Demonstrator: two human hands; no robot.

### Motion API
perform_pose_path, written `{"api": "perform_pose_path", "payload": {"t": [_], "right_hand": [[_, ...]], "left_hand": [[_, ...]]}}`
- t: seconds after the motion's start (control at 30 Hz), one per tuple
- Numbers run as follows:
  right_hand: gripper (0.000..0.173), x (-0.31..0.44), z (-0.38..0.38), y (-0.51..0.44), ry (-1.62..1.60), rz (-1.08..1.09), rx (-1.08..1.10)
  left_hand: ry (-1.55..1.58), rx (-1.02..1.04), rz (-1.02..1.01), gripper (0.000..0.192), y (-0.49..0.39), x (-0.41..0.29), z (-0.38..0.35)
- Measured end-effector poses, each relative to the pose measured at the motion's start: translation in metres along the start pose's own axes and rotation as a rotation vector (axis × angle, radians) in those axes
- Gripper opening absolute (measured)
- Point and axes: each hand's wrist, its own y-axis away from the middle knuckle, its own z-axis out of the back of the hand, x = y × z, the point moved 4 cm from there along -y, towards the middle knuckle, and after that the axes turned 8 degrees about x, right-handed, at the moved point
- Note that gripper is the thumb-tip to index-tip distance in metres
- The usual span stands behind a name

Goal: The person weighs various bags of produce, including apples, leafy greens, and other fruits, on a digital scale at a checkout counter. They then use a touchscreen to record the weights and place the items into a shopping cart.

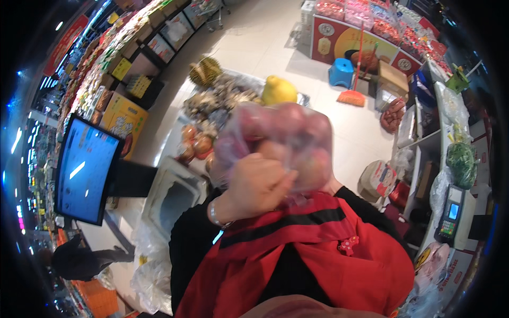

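Observation:
A clear plastic bag of round reddish fruit [286, 139] is held up close before my chest; the fruit looks like apples, though it is blurred. In front of the bag, my left hand [258, 183] has its fingers curled on the near side of the plastic, with a silver bracelet at the wrist. Low on the bag's right side, my right hand [332, 186] is mostly hidden behind it. Beyond the bag lie a yellow pomelo [279, 90], a durian [205, 72], a heap of pale brown, knobbly produce [222, 97] and bagged round orange-red fruit [198, 142].
A monitor [88, 169] stands at left near a white foam box [175, 198]. At right, a shelf unit carries a scale with a keypad [453, 216] and bagged greens [461, 165]. Farther off are a blue stool [340, 72] and an orange broom [351, 98]. Another person [75, 258] is at lower left.

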Motion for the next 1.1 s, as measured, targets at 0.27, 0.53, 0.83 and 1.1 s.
{"api": "perform_pose_path", "payload": {"t": [0.27,0.53,0.83,1.1], "right_hand": [[0.079,0.235,0.09,0.1,0.067,0.321,-0.326],[0.078,0.459,0.137,0.092,0.145,0.359,-0.485],[0.076,0.682,0.147,-0.073,0.214,0.298,-0.492],[0.074,0.872,0.152,-0.242,0.218,0.279,-0.476]], "left_hand": [[0.356,0.15,-0.165,0.034,-0.239,0.032,-0.194],[0.455,0.214,-0.106,0.035,-0.407,0.105,-0.268],[0.419,0.123,-0.066,0.039,-0.611,0.306,-0.245],[0.382,0.092,-0.036,0.038,-0.754,0.492,-0.215]]}}
